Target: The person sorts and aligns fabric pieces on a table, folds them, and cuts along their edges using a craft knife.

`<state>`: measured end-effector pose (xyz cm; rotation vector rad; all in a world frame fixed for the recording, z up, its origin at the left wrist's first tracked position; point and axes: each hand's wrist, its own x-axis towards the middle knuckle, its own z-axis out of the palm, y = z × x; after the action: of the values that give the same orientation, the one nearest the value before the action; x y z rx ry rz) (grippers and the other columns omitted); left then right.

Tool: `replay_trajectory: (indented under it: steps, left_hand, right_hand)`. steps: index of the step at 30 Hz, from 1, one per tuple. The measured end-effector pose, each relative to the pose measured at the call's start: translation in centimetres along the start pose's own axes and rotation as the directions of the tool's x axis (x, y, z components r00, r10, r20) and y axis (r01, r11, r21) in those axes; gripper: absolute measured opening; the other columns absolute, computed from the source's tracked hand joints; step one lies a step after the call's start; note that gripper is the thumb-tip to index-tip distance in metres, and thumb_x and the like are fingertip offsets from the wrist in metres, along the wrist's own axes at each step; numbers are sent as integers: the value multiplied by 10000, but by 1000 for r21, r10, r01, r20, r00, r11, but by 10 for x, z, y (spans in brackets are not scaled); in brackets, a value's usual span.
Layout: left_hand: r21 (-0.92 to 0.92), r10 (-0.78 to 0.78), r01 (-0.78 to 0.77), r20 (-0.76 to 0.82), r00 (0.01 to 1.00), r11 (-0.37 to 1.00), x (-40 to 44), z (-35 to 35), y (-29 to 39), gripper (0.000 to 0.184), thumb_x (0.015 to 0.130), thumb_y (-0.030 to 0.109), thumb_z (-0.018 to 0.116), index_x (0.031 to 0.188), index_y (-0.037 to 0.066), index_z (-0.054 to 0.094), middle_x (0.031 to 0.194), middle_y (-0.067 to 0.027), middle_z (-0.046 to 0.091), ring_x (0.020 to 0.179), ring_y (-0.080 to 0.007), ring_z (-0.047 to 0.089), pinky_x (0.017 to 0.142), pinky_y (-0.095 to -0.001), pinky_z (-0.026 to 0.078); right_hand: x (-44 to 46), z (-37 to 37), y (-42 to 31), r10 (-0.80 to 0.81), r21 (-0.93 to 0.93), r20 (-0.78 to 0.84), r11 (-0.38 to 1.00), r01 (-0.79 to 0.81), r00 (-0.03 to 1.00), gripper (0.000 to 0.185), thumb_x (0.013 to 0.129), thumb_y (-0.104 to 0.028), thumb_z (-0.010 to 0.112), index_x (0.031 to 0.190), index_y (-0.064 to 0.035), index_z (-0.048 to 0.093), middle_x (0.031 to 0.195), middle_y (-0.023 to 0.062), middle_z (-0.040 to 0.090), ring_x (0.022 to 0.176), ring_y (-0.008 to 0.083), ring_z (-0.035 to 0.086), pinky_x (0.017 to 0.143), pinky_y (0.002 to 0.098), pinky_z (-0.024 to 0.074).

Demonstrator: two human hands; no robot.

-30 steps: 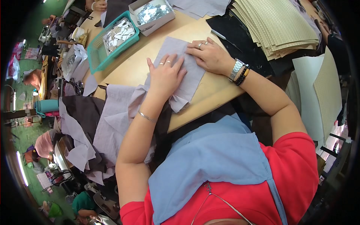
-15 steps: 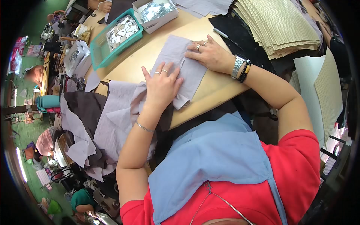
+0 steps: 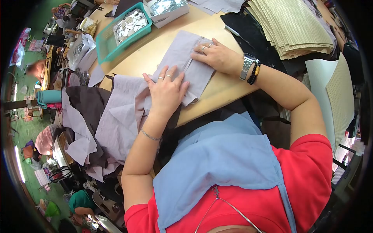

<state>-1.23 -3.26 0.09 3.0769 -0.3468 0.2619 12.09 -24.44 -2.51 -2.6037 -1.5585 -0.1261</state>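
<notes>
Head view: I locate the mauve cloth panel at upper centre of the frame, flat on the bench. The left hand rests on its lower left part with fingers spread wide. The right hand bears on its upper right edge with fingers close together; I cannot tell whether they pinch a layer.

Fault conditions, in my judgement:
1. Creasing. Cause: unequal pressure from the two hands. The lower corner already appears turned.
2. Drag. Cause: weight of the loose cloth at left centre, which hangs beyond the bench edge. I cannot confirm whether it joins the panel.
3. Snagging. Cause: rings or the metal watch catching the weave.
4. Contact with the white-handled tool. Cause: the right hand straying upward.

Surface: pale wood. A teal basket of small pieces and a cardboard box stand at upper left to centre. A black sheet and embossed sheets occupy the upper right.

Room: green floor and people at work show along the left margin.
</notes>
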Motion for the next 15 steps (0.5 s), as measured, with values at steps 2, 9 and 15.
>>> replay_trajectory:
  steps: [2, 9, 15]
  left_hand:
    - [-20, -17, 17, 0, 1000, 1000, -5, 1, -1, 326, 904, 396, 633, 1127, 171, 710, 1320, -41, 585, 1315, -259, 477, 1014, -785, 168]
    - [-44, -73, 73, 4, 997, 996, -19, 1, 1, 354, 911, 409, 621, 1150, 162, 705, 1338, -47, 577, 1317, -258, 474, 1021, -779, 170]
    - [-37, -112, 113, 8, 994, 993, -27, -1, 4, 361, 908, 419, 621, 1145, 160, 705, 1327, -51, 586, 1312, -250, 479, 1008, -785, 181]
  right_hand:
    - [0, -2, -4, -8, -26, 31, 1000, 9, 999, 434, 927, -118, 469, 1352, -189, 520, 1368, 89, 501, 1318, 239, 461, 1045, 570, 384]
    - [-5, -5, -17, -30, 37, -30, 999, 31, 999, 482, 917, -95, 471, 1387, -194, 504, 1385, 129, 489, 1300, 282, 483, 1017, 541, 410]
    - [3, 3, -25, -88, 5, -39, 996, 89, 995, 427, 923, -145, 484, 1348, -168, 516, 1338, 187, 516, 1208, 318, 554, 930, 545, 471]
